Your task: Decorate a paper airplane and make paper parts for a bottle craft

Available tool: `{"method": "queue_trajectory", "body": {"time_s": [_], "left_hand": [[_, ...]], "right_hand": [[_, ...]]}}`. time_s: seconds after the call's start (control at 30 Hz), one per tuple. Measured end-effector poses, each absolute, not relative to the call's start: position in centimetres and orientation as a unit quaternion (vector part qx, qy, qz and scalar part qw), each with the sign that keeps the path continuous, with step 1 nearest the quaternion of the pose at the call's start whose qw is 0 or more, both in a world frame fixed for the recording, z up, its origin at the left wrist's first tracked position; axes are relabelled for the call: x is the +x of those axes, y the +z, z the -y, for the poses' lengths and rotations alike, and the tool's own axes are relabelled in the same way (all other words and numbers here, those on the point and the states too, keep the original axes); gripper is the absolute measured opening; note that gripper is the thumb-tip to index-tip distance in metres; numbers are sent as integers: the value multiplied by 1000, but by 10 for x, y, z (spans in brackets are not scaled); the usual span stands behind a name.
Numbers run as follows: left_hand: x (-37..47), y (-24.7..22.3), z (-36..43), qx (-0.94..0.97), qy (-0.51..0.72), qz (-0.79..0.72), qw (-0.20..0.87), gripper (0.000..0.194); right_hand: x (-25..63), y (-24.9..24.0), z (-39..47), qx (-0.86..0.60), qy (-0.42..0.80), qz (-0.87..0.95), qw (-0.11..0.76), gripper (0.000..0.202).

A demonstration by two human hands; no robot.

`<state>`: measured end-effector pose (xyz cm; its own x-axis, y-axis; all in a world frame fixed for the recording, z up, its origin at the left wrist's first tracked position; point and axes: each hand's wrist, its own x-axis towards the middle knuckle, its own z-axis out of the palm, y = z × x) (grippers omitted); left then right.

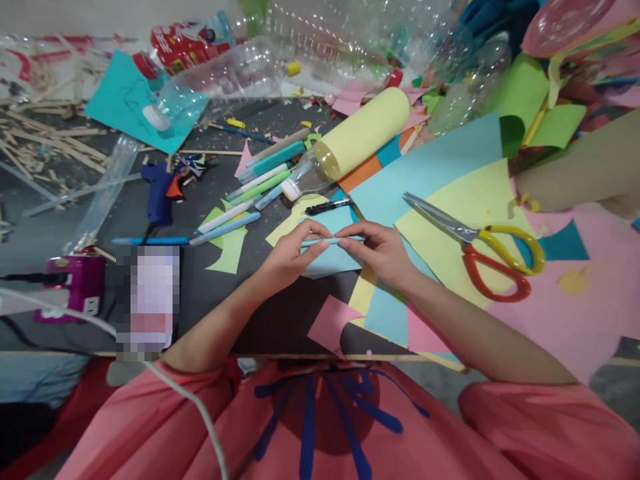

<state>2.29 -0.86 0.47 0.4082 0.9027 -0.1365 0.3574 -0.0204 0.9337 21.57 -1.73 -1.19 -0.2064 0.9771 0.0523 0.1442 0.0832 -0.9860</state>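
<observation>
Between my two hands is a narrow light blue paper strip (308, 244), pinched near its middle and right part; whether it is folded or rolled I cannot tell. My left hand (295, 252) grips it with thumb and forefinger. My right hand (381, 248) pinches it just beside, the fingertips of both hands nearly meeting. Beneath them lies a light blue paper sheet (334, 267). A black pen (327, 206) rests just beyond the fingers. Right of my right hand, scissors (463, 233) with red and yellow handles lie with their blades together on yellow paper (450, 260).
A plastic bottle wrapped in yellow paper (367, 133) lies behind several markers (273, 160). To the left are a blue glue gun (159, 193), a phone (150, 300) and a purple power adapter (75, 287). Clear bottles (225, 70) line the back. Another person's arm (580, 167) reaches in at right.
</observation>
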Motion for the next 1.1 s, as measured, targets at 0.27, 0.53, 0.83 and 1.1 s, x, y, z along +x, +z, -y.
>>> {"method": "queue_trajectory", "body": {"time_s": [0.27,0.53,0.83,1.1], "left_hand": [[21,9,7,653,268,-483,518,24],[20,7,9,646,296,-499,497,22],[21,5,9,632,322,-499,498,21],[19,1,9,628,328,-516,482,22]], "right_hand": [[215,-13,18,-479,483,605,414,34],[215,-12,17,-481,484,605,409,27],[215,-10,17,-486,482,599,416,31],[216,-13,16,-494,493,582,416,31]]}}
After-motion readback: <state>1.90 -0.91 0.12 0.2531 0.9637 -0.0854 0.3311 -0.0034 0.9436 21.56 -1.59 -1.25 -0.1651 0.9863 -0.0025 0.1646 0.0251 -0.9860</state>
